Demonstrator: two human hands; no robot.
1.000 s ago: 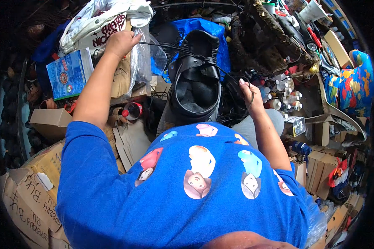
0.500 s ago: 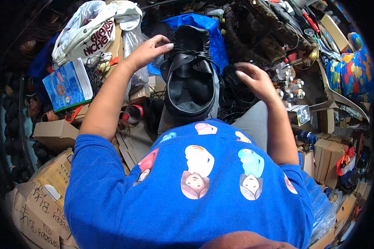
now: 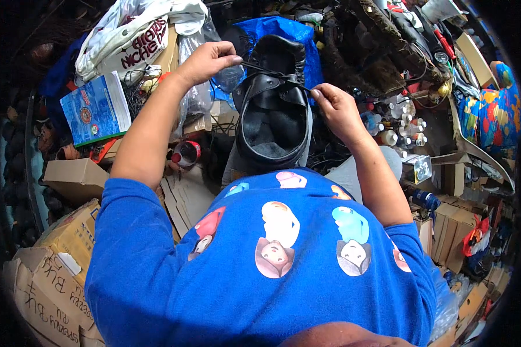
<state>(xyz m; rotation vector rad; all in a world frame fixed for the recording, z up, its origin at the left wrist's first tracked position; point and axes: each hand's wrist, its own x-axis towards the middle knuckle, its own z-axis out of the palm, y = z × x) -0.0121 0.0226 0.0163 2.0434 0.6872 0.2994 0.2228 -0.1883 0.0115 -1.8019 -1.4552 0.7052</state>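
Note:
A black leather shoe [image 3: 274,104] rests on my lap, its toe pointing away from me and its opening towards me. A black shoelace [image 3: 260,68] crosses over the tongue, with a loose crossing or knot in the middle. My left hand [image 3: 211,62] pinches one lace end between thumb and fingers, left of the shoe, and that end is drawn out taut. On the other side my right hand [image 3: 337,110] pinches the other end close to the shoe's right edge. Each end runs outward from the middle of the shoe.
A blue plastic sheet [image 3: 311,66] lies beyond the shoe. To the left are a white printed cloth bag [image 3: 113,46], a blue book [image 3: 92,110] and a cardboard box [image 3: 75,180]. Several small bottles [image 3: 408,132] stand to the right, near a colourful patterned bundle [image 3: 499,118].
My right hand has moved in from beside the shoe and closed on a lace end. My left hand has drawn the other end outward to the left.

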